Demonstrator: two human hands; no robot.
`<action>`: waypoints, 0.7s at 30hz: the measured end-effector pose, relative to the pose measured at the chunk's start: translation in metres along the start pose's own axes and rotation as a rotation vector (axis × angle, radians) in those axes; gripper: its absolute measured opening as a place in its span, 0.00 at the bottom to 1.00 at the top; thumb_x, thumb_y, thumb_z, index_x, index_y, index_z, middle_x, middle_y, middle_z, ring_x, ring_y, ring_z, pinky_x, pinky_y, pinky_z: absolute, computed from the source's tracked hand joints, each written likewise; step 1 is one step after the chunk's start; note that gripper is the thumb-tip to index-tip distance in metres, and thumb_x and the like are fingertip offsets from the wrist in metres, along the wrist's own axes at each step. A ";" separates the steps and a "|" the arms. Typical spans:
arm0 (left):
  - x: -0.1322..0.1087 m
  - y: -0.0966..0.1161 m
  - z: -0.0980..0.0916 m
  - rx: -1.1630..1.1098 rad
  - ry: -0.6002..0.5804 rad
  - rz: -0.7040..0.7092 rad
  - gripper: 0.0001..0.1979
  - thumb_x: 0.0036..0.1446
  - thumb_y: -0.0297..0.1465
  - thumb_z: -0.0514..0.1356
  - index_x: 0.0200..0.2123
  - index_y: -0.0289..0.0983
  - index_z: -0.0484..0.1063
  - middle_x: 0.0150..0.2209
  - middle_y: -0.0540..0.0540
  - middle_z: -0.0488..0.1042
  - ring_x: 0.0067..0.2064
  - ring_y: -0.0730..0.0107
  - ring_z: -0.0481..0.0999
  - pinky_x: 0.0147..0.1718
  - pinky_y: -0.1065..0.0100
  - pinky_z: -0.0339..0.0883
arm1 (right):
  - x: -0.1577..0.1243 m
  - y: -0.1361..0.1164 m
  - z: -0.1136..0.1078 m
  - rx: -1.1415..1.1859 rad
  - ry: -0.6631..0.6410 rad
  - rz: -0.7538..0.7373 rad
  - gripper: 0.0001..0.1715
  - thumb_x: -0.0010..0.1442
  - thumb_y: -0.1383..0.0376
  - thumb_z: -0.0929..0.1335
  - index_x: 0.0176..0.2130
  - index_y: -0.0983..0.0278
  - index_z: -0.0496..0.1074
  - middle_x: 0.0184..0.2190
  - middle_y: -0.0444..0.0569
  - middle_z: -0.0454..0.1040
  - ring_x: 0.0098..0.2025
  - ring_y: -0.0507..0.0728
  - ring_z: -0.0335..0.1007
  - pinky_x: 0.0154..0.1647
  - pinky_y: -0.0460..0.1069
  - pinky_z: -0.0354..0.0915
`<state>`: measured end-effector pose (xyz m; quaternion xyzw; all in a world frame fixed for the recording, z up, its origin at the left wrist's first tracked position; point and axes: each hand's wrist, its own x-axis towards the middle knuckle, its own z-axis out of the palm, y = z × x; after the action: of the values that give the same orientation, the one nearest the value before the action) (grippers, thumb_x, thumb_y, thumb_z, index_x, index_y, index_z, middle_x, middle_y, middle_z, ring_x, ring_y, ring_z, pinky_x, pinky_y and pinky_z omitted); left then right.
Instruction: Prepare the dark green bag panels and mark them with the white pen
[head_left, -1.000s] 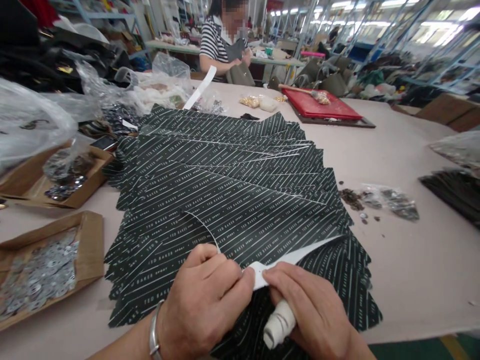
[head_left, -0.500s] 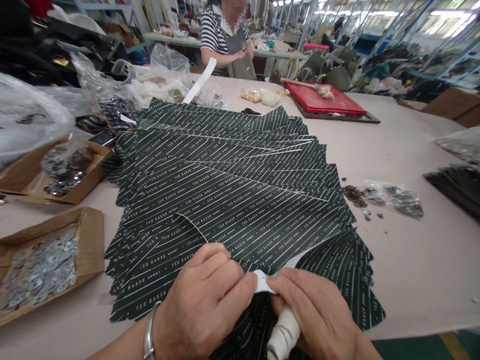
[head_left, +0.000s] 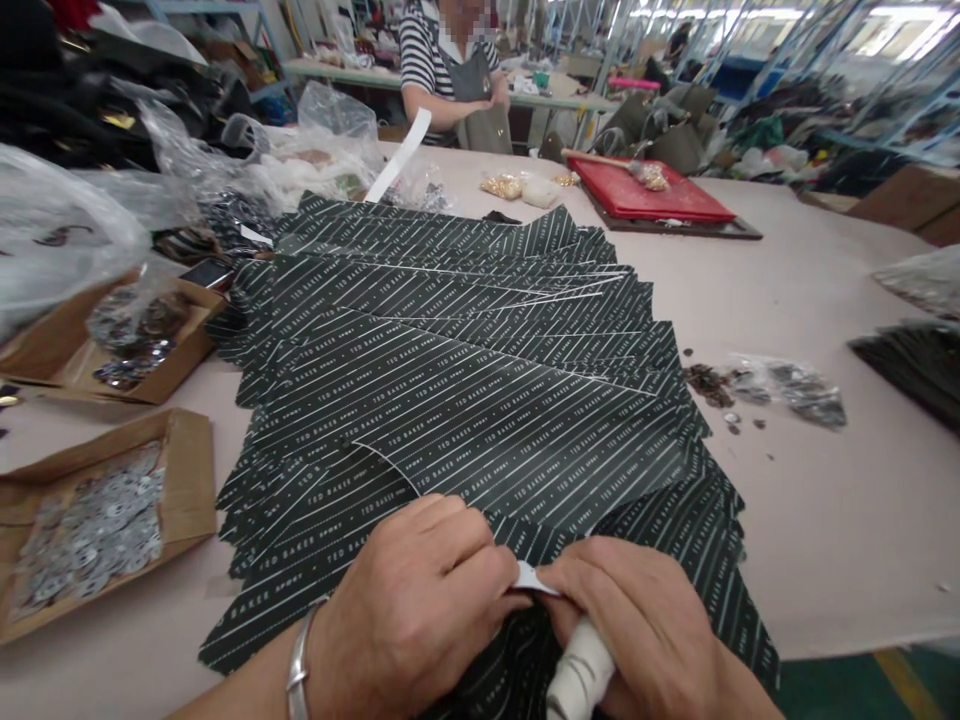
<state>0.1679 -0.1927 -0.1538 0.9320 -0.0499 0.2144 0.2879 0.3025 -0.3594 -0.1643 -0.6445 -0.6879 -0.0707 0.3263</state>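
Dark green printed fabric panels point(head_left: 480, 400) with white diagonal stripes and lettering lie in a broad, fanned stack before me. At its near edge my left hand point(head_left: 420, 590) is closed, pinching the top panel where a small white patch point(head_left: 531, 577) shows between both hands. My right hand point(head_left: 637, 610) pinches the other side of that patch. Its lower fingers are also wrapped round a tool handle point(head_left: 581, 672) bound in whitish tape; the tool's working end is hidden. Fabric hangs bunched and dark below the hands.
Left are cardboard trays, one with flat metal washers point(head_left: 97, 530), another with bagged metal fittings point(head_left: 139, 335). Bagged metal parts point(head_left: 787, 388) lie right. Behind are a red board point(head_left: 649, 190) and a person in a striped top point(head_left: 427, 60), handling a grey-green piece.
Both hands have shifted slightly right and the white patch between them looks narrower. The panel's near left corner now reaches further left. Its pale underside by my right hand no longer shows.
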 end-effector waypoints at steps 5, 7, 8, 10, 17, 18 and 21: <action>0.000 -0.001 0.001 -0.130 -0.018 -0.108 0.05 0.63 0.26 0.58 0.33 0.36 0.67 0.28 0.51 0.68 0.30 0.73 0.65 0.28 0.67 0.56 | 0.002 0.001 0.000 0.141 -0.074 0.126 0.06 0.63 0.73 0.63 0.36 0.66 0.68 0.25 0.46 0.69 0.25 0.52 0.63 0.24 0.49 0.58; 0.000 0.000 0.002 -0.100 -0.012 -0.080 0.05 0.62 0.25 0.57 0.32 0.36 0.67 0.27 0.51 0.67 0.29 0.72 0.64 0.27 0.67 0.55 | 0.001 0.000 0.001 0.101 -0.053 0.092 0.06 0.62 0.74 0.63 0.36 0.67 0.68 0.24 0.46 0.69 0.24 0.53 0.63 0.24 0.49 0.58; -0.001 0.001 0.002 -0.073 -0.004 -0.052 0.06 0.62 0.23 0.56 0.31 0.35 0.67 0.26 0.51 0.66 0.28 0.72 0.63 0.26 0.66 0.54 | 0.001 -0.001 0.001 0.071 -0.041 0.073 0.06 0.62 0.74 0.63 0.36 0.67 0.69 0.24 0.46 0.69 0.24 0.53 0.63 0.23 0.49 0.58; -0.002 0.003 0.001 -0.004 0.017 0.009 0.08 0.61 0.21 0.55 0.30 0.35 0.68 0.25 0.50 0.64 0.27 0.71 0.61 0.25 0.65 0.52 | 0.000 -0.003 -0.001 0.005 -0.014 0.029 0.06 0.62 0.75 0.63 0.36 0.67 0.69 0.23 0.46 0.70 0.23 0.53 0.64 0.23 0.49 0.59; -0.012 0.006 -0.006 0.164 0.111 0.244 0.10 0.63 0.22 0.51 0.39 0.31 0.72 0.21 0.51 0.66 0.22 0.71 0.58 0.22 0.63 0.46 | 0.003 -0.008 -0.012 -0.070 -0.056 -0.055 0.08 0.67 0.71 0.61 0.43 0.70 0.69 0.26 0.49 0.76 0.24 0.53 0.70 0.23 0.48 0.64; -0.014 0.006 -0.005 0.175 0.127 0.253 0.10 0.63 0.22 0.50 0.39 0.30 0.71 0.21 0.51 0.66 0.22 0.71 0.58 0.22 0.62 0.45 | 0.003 -0.008 -0.012 -0.057 -0.063 -0.046 0.09 0.67 0.71 0.61 0.44 0.70 0.69 0.27 0.50 0.76 0.24 0.54 0.71 0.23 0.48 0.65; -0.017 0.008 -0.002 0.185 0.182 0.251 0.09 0.62 0.22 0.51 0.38 0.31 0.71 0.20 0.51 0.66 0.21 0.71 0.58 0.22 0.62 0.44 | 0.003 -0.009 -0.011 -0.053 -0.055 -0.027 0.10 0.68 0.71 0.60 0.44 0.70 0.69 0.29 0.51 0.77 0.26 0.54 0.73 0.24 0.48 0.67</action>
<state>0.1506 -0.1987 -0.1558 0.9178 -0.1196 0.3356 0.1752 0.2982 -0.3640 -0.1507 -0.6451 -0.7032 -0.0754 0.2892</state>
